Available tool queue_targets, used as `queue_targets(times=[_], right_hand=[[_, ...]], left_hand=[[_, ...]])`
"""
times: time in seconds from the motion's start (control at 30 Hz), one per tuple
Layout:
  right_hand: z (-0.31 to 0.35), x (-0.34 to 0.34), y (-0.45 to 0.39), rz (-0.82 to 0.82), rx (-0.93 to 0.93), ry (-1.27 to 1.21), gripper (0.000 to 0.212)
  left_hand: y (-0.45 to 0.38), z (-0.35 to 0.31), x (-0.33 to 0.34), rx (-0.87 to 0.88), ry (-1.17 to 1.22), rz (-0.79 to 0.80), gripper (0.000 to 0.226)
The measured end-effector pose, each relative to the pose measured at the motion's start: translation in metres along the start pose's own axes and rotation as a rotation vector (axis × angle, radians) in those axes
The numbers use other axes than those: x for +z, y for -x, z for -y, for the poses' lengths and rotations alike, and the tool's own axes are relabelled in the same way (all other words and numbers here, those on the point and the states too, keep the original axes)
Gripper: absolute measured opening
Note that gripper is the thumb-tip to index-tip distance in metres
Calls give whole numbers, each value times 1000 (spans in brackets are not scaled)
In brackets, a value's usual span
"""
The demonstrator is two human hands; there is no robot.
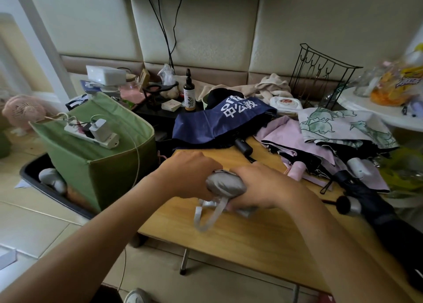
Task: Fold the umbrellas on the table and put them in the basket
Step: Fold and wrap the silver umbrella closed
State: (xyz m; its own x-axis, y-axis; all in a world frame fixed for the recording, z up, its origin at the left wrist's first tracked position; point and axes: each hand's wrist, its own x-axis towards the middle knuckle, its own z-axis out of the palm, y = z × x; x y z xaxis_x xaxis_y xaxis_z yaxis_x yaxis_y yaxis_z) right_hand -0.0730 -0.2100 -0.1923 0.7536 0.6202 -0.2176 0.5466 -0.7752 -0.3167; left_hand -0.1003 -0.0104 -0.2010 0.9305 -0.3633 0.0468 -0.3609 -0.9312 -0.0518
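Observation:
A folded grey umbrella point(225, 185) lies on the wooden table point(251, 238) near its left front edge, its strap loop hanging forward. My left hand point(190, 174) grips its left end and my right hand point(263, 188) grips its right part. Behind lie a loose navy umbrella point(217, 122) with white lettering, a pink umbrella point(288, 135), a white one with green leaf print point(338, 126) and a black one point(366, 202) at the right. A black basket point(34, 170) on the floor to the left holds a folded grey umbrella point(52, 179).
A green fabric box point(109, 160) with a power strip point(96, 133) on top stands in the basket beside the table. Bottles, a wire rack point(320, 74), a wipes pack point(285, 102) and cloths crowd the back. A small pink fan point(23, 110) sits far left.

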Motion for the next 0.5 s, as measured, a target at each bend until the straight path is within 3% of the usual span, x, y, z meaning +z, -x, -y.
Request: queue_targets(times=[0.07, 0.17, 0.23, 0.3, 0.4, 0.5], right_hand=[[12, 1, 2, -135, 6, 201, 49], [20, 5, -1, -317, -39, 294, 31], [19, 6, -2, -310, -42, 274, 25], [12, 5, -3, -216, -16, 224, 24], [-2, 2, -6, -42, 26, -69, 17], [-9, 1, -5, 68, 2, -248, 14]], left_hand=[[1, 8, -9, -34, 188, 118, 37], [1, 19, -16, -76, 503, 296, 27], [1, 20, -16, -58, 516, 313, 27], [4, 13, -12, -36, 354, 219, 32], [10, -4, 5, 24, -38, -63, 46], [10, -14, 14, 54, -121, -212, 40]])
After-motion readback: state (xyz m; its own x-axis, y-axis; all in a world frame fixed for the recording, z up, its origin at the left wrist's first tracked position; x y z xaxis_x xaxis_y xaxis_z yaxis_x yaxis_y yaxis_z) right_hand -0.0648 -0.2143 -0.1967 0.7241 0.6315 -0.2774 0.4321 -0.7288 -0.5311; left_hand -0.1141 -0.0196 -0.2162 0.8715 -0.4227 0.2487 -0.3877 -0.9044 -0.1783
